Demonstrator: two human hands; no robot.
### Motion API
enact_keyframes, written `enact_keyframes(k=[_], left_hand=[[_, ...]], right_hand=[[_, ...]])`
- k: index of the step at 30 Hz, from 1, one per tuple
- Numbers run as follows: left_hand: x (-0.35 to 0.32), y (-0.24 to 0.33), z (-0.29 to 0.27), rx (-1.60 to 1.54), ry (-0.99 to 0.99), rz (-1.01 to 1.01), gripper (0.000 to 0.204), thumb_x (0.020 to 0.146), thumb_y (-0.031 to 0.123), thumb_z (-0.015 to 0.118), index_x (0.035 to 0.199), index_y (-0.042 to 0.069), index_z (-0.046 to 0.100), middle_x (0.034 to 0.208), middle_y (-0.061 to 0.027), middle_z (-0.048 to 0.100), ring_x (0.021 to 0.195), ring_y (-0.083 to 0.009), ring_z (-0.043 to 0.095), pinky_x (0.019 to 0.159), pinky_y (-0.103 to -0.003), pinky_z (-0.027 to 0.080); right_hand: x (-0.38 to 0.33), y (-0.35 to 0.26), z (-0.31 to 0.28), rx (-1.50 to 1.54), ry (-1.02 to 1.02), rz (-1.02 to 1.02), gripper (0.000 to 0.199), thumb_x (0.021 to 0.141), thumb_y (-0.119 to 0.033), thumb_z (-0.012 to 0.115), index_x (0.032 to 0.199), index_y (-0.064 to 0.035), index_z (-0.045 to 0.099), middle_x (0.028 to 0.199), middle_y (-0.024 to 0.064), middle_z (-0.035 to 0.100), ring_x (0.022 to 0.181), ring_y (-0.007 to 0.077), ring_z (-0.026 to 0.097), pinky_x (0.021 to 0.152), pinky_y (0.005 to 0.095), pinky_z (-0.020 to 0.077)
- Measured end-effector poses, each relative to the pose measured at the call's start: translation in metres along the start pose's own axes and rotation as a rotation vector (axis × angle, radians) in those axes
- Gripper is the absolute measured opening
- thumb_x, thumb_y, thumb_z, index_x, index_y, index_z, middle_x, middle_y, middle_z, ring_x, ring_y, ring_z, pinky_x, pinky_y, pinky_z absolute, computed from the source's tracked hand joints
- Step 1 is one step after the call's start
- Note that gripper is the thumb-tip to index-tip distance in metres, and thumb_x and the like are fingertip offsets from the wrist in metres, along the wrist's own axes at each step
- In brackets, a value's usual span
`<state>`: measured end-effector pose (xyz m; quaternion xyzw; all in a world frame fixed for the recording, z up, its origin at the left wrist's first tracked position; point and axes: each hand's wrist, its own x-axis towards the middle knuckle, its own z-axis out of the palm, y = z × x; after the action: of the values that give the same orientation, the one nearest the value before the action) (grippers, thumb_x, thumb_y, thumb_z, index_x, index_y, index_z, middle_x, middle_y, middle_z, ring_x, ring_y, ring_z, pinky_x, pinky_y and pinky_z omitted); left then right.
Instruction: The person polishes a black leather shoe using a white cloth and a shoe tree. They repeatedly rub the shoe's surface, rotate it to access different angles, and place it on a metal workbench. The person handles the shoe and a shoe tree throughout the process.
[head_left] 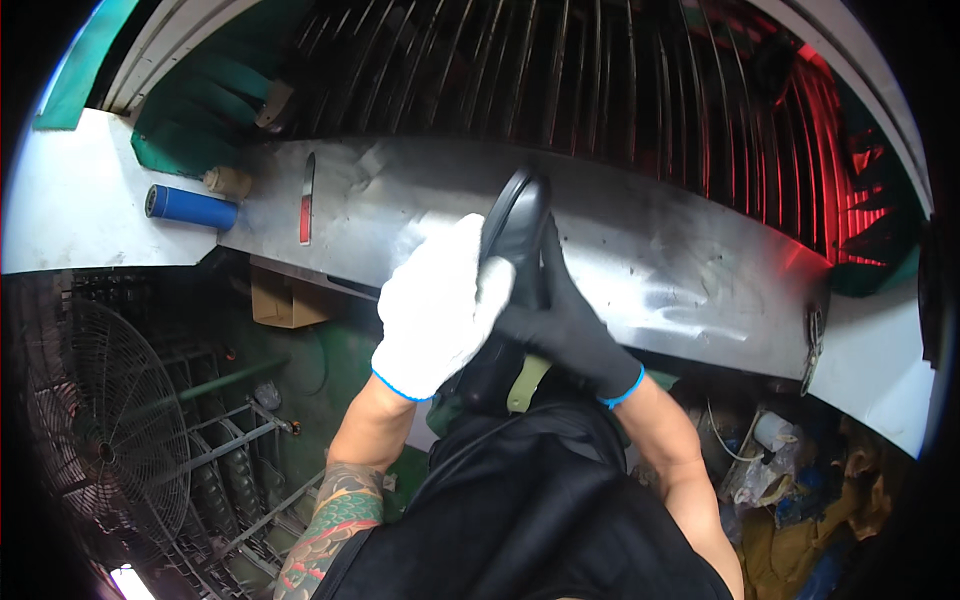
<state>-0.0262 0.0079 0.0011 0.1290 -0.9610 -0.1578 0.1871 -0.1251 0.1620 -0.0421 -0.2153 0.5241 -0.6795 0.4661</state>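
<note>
A black shoe (524, 220) with a smooth, glossy surface is held in front of me, toe pointing away, over the steel ledge (680, 265). My left hand (432, 308), in a white knit glove with a blue cuff edge, is closed around the shoe's left side, its thumb against the shoe. On the opposite side, my right hand (568, 322) wears a dark grey glove and grips the shoe, its fingers running along the right flank. The shoe's heel end is partly covered by both hands.
Beyond the ledge runs a row of metal bars (560, 80), glowing red at right. A red-handled knife (305, 215) and a blue cylinder (195, 206) lie at left. Below left are a cardboard box (283, 302) and a large fan (105, 440). Plastic bags (770, 470) are heaped lower right.
</note>
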Motion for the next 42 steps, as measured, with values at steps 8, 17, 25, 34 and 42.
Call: enact_keyframes(k=[8, 17, 25, 34, 42], left_hand=[[0.018, 0.001, -0.037, -0.874, 0.246, -0.133, 0.105, 0.081, 0.013, 0.086, 0.164, -0.002, 0.023, 0.128, -0.0231, 0.069, 0.114, -0.0283, 0.072, 0.100, -0.039, 0.058], [-0.018, -0.009, -0.021, -0.928, 0.454, -0.027, 0.080, 0.084, 0.012, 0.085, 0.150, -0.009, 0.044, 0.141, -0.0266, 0.062, 0.124, -0.0299, 0.066, 0.105, -0.040, 0.054], [-0.071, -0.033, 0.037, -0.238, -0.271, -0.200, 0.109, 0.076, 0.023, 0.091, 0.162, -0.006, 0.031, 0.133, -0.0276, 0.068, 0.123, -0.0349, 0.069, 0.106, -0.039, 0.052], [0.040, -0.037, -0.011, -1.309, 0.006, -0.165, 0.116, 0.082, 0.032, 0.089, 0.169, 0.004, 0.017, 0.159, -0.0169, 0.047, 0.137, -0.0223, 0.055, 0.115, -0.038, 0.045], [0.061, -0.002, 0.011, -1.760, 0.391, -0.242, 0.068, 0.095, 0.035, 0.079, 0.149, 0.010, 0.046, 0.138, -0.0173, 0.061, 0.118, -0.0261, 0.065, 0.102, -0.043, 0.058]], right_hand=[[-0.001, 0.026, 0.001, 0.469, 0.179, 0.105, 0.061, 0.107, -0.022, 0.061, 0.160, -0.0024, 0.039, 0.151, 0.0148, 0.054, 0.132, 0.0227, 0.058, 0.114, 0.0359, 0.0467], [0.007, 0.022, -0.052, 0.791, 0.210, 0.136, 0.040, 0.110, -0.026, 0.054, 0.144, -0.0053, 0.058, 0.143, 0.0121, 0.063, 0.129, 0.0270, 0.063, 0.113, 0.0440, 0.0500], [0.036, -0.035, -0.082, 0.294, 0.513, -0.236, 0.035, 0.090, -0.004, 0.077, 0.124, -0.0014, 0.071, 0.114, 0.0084, 0.074, 0.106, 0.0156, 0.070, 0.094, 0.0321, 0.0563], [0.049, -0.081, -0.010, -0.148, 0.182, -0.406, 0.106, 0.061, -0.010, 0.101, 0.151, -0.0035, 0.046, 0.135, 0.0121, 0.065, 0.119, 0.0211, 0.066, 0.103, 0.0368, 0.0562], [0.052, -0.067, -0.014, -0.164, 0.172, -0.428, 0.107, 0.063, -0.011, 0.102, 0.150, -0.0039, 0.041, 0.138, 0.0136, 0.062, 0.123, 0.0226, 0.064, 0.103, 0.0381, 0.0566]])
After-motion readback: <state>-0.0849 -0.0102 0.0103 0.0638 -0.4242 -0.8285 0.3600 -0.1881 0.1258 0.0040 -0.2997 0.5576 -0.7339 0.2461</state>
